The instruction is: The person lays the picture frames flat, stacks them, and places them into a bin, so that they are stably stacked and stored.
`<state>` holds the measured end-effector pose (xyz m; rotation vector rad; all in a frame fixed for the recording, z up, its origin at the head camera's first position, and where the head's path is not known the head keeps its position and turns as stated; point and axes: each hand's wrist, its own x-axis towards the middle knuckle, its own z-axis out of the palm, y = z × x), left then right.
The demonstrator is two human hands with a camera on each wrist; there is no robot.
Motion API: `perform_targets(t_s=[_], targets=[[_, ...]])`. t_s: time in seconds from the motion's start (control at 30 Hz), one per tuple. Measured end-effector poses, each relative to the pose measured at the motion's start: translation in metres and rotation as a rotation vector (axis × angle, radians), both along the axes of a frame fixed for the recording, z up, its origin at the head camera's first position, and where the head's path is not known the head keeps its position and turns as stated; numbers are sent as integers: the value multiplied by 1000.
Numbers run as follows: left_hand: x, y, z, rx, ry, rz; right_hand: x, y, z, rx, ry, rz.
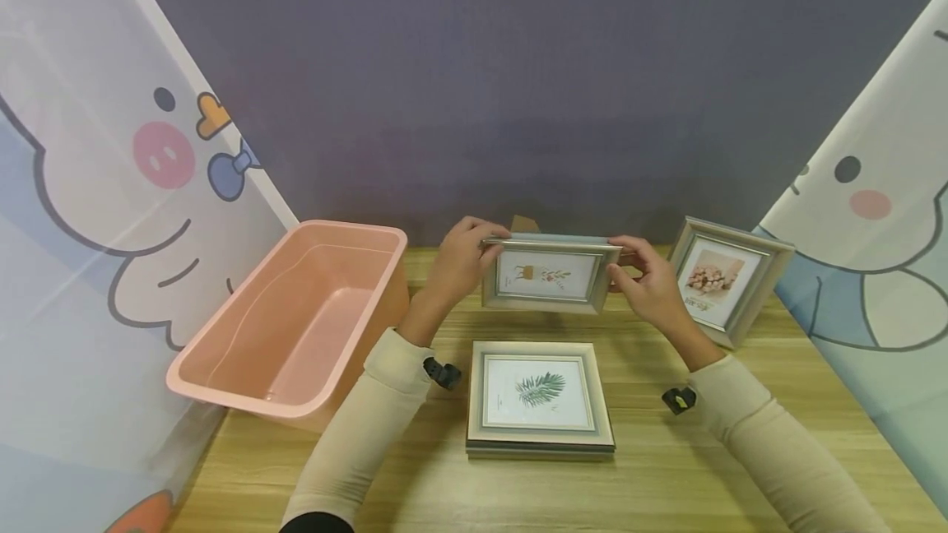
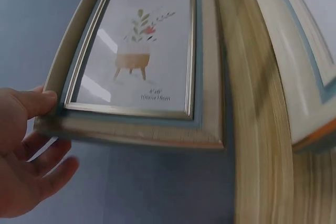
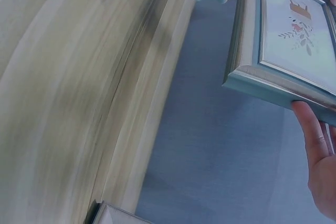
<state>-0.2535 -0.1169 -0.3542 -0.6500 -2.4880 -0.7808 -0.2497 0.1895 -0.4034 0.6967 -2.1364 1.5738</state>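
Both hands hold a picture frame (image 1: pixel 548 276) by its two ends, over the far part of the table. Its front shows a drawing of a potted plant (image 2: pixel 135 51), turned sideways in the head view. At the left end, my left hand (image 1: pixel 461 261) has its thumb on the front face and its other fingers curled behind. My right hand (image 1: pixel 646 280) grips the opposite end, a fingertip against the side edge in the right wrist view. Nearer me lies a frame with a green leaf print (image 1: pixel 539 401), face up on a stack.
A pink plastic tub (image 1: pixel 296 319) stands at the left. To the right, a frame with a flower picture (image 1: pixel 714 286) stands tilted back on the wooden table (image 1: pixel 652 467). A small brown piece (image 1: pixel 525 224) shows behind the held frame. The grey wall (image 1: pixel 518 89) closes the back.
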Motion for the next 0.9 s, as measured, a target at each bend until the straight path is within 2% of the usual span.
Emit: perform_targets(t_s=[0.1,0.2,0.4,0.6,0.9], targets=[[0,-7,-1,90,-113,-20,-5,4,-7,-2,3,0],[0,-12,-3,149,-171,-53,-7,6,-9,2,15,4],[1,-18,-6,248,-171,-122,-7,9,-9,-2,32,13],[2,-20,-8,287,-168,-151,-6,11,-8,-11,59,29],[1,-28,-12,391,-300,-215,-2,11,-11,-5,75,44]])
